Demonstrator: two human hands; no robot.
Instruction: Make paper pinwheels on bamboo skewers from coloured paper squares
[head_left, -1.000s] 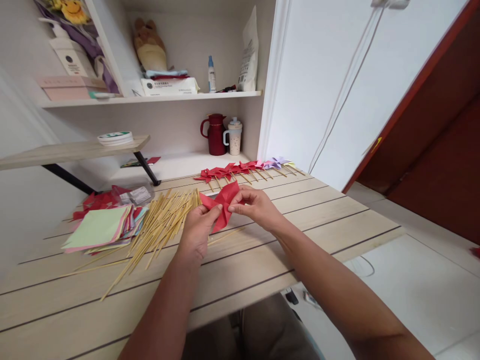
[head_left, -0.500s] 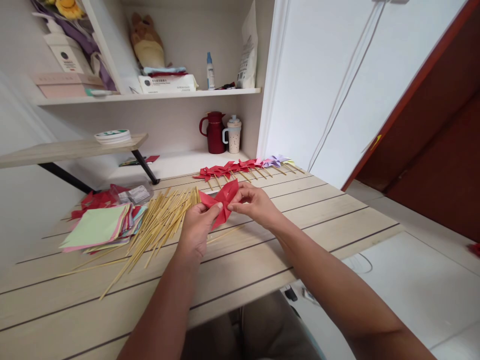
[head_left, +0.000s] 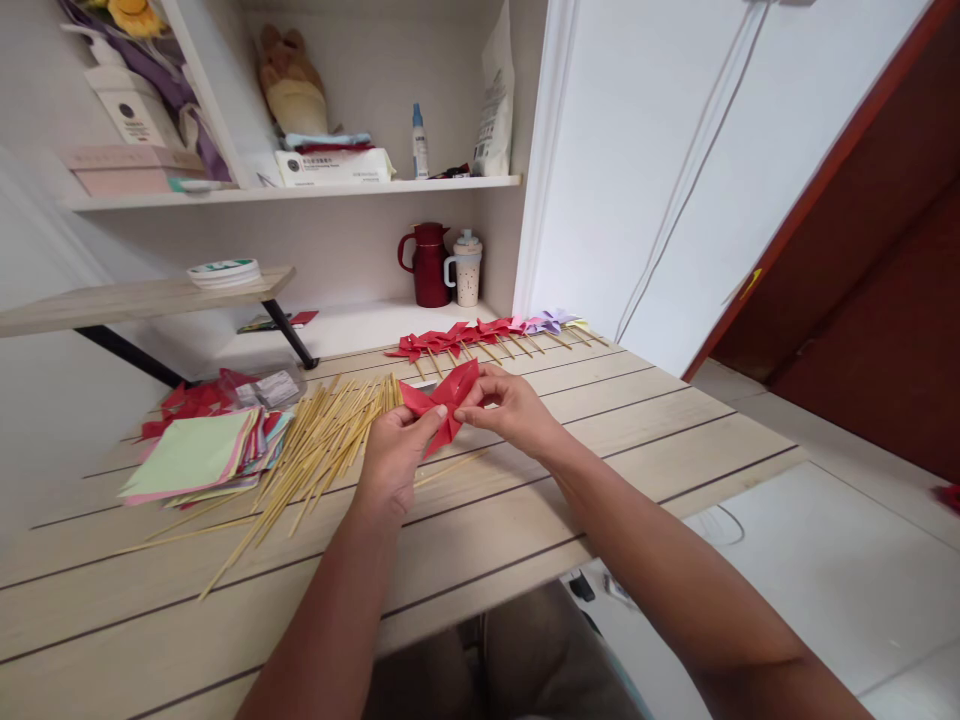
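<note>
Both my hands hold a folded red paper pinwheel (head_left: 444,404) just above the wooden table (head_left: 600,440). My left hand (head_left: 394,455) pinches its lower left flap with thumb and fingers. My right hand (head_left: 510,408) pinches the right side near the centre. A loose heap of bamboo sticks (head_left: 315,450) lies on the table left of my left hand. One stick (head_left: 450,468) lies under the paper. A row of finished red and purple pinwheels on sticks (head_left: 480,338) lies at the far edge of the table.
A stack of coloured paper squares (head_left: 199,455) sits at the left, with red paper and a clear packet (head_left: 270,388) behind it. A dark red jug (head_left: 429,265) and a white cup (head_left: 469,270) stand on the lower shelf. The table's right edge drops to the floor.
My hands and the red pinwheel stay almost in place; the fingers shift slightly on the paper. The view has tilted a little.
</note>
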